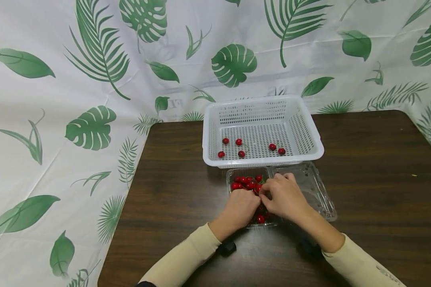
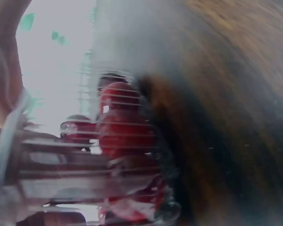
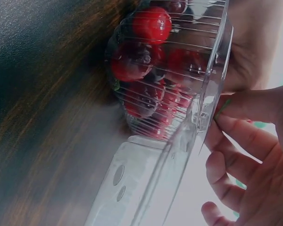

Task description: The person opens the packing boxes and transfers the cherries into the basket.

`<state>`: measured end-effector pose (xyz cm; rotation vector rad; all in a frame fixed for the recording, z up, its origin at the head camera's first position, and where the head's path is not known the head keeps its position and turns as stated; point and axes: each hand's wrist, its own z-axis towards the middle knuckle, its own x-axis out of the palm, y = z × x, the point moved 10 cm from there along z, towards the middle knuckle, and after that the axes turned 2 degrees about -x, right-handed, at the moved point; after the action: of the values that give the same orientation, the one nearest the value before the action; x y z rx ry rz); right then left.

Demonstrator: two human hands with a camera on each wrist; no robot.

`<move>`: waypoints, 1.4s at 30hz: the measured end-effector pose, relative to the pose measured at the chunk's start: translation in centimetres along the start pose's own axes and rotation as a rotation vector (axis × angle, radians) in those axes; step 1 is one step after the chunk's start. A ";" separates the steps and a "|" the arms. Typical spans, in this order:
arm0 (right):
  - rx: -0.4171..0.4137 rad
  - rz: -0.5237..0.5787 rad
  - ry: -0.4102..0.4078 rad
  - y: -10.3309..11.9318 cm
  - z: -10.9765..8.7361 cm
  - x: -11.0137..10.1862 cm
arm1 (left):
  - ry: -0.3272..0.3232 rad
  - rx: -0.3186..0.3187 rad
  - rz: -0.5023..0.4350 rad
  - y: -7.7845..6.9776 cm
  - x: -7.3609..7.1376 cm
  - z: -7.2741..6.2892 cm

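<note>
Dark red cherries [image 1: 250, 185] fill part of a clear plastic clamshell box [image 3: 218, 66] on the table. Over its middle, my left hand [image 1: 240, 205] bends down among the fruit; its fingertips are hidden in every view, so what it holds cannot be seen. Close against it is my right hand [image 1: 285, 197], whose thumb and index finger pinch a thin green cherry stem [image 3: 222, 108] just above the box rim. The right hand's other fingers are loosely bent. The left wrist view is blurred, with cherries [image 2: 125, 132] seen through the ribbed wall.
Behind the box stands a white perforated basket [image 1: 262, 162] with several cherries [image 1: 241, 154] on its floor. The box's clear lid [image 1: 317, 191] lies folded open to the right. A leaf-patterned cloth [image 1: 186, 91] hangs behind the dark wooden table [image 1: 373, 171].
</note>
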<state>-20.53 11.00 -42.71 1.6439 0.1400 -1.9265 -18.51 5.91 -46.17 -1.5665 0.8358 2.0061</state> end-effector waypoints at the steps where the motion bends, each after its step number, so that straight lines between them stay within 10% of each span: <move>1: 0.001 0.000 0.001 0.0 0.1 0.0 | 0.011 -0.007 -0.019 0.2 0.0 0.0; 10: 0.014 0.005 0.015 -0.2 0.4 0.0 | 0.089 -0.023 -0.120 0.8 0.0 -0.1; 27: 0.001 -0.001 0.004 0.3 0.3 -0.2 | 0.039 -0.029 -0.091 0.2 0.1 -0.3; 42: -0.051 0.031 -0.171 0.3 0.8 -5.2 | 0.018 -0.078 -0.209 1.8 -2.4 -1.2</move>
<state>-20.82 12.31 -37.66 1.4333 0.0943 -2.0132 -18.34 3.82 -43.72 -1.6441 0.5797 1.8966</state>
